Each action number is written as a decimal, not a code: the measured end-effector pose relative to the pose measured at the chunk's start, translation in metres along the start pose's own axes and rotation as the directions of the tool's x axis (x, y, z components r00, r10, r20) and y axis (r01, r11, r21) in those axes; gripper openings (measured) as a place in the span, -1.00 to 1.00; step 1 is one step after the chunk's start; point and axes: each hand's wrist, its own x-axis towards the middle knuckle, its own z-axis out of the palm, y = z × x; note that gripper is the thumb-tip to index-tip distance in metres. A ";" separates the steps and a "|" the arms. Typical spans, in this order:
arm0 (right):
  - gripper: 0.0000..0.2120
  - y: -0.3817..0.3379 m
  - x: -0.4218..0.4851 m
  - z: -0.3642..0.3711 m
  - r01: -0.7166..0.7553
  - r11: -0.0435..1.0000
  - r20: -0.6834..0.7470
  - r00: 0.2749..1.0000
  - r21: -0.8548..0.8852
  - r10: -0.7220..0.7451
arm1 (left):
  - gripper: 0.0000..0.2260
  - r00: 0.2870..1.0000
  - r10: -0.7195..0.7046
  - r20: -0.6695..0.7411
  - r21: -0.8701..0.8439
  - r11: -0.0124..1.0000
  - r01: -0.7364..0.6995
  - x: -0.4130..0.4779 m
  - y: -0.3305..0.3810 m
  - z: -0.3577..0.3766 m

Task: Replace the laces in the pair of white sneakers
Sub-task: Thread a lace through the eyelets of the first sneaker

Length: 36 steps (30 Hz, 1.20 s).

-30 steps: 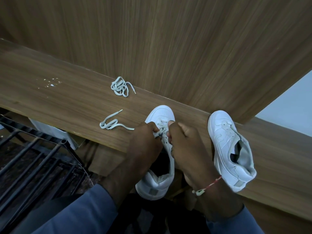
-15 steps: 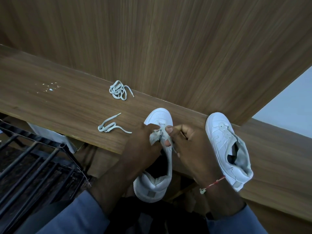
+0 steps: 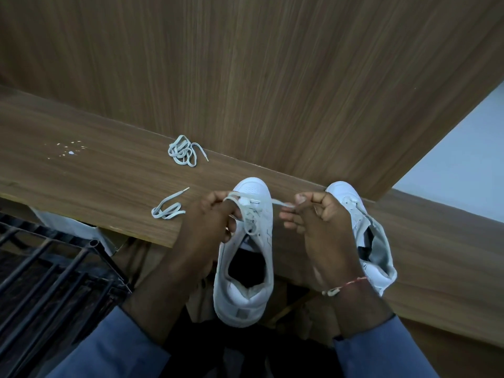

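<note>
Here left hand [image 3: 208, 223] and right hand [image 3: 323, 227] pinch the lace [image 3: 279, 203] ends.

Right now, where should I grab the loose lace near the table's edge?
Pinch the loose lace by its stiff tip, coming from above on the side toward the middle sneaker. That end sticks out straight and free; the rest lies in flat loops.
</note>
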 end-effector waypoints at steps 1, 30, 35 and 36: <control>-0.93 0.000 0.001 -0.002 -0.008 1.000 -0.008 1.000 0.005 0.008 | -0.89 0.999 -0.033 -0.019 -0.075 0.997 0.032 0.002 0.002 -0.001; -0.88 0.001 0.000 -0.003 -0.028 0.975 -0.158 0.985 0.219 0.064 | -0.84 0.960 0.268 -0.078 0.353 0.908 -0.225 0.006 0.005 -0.009; -0.89 0.000 -0.008 0.005 0.057 0.981 -0.104 0.994 0.186 -0.038 | -0.88 0.934 0.237 -0.266 0.349 0.927 -0.136 0.009 0.005 -0.017; -0.89 0.001 -0.010 0.007 0.084 0.990 -0.090 0.993 0.111 -0.074 | -0.92 0.912 0.309 -0.271 0.453 0.876 -0.162 0.008 0.006 -0.017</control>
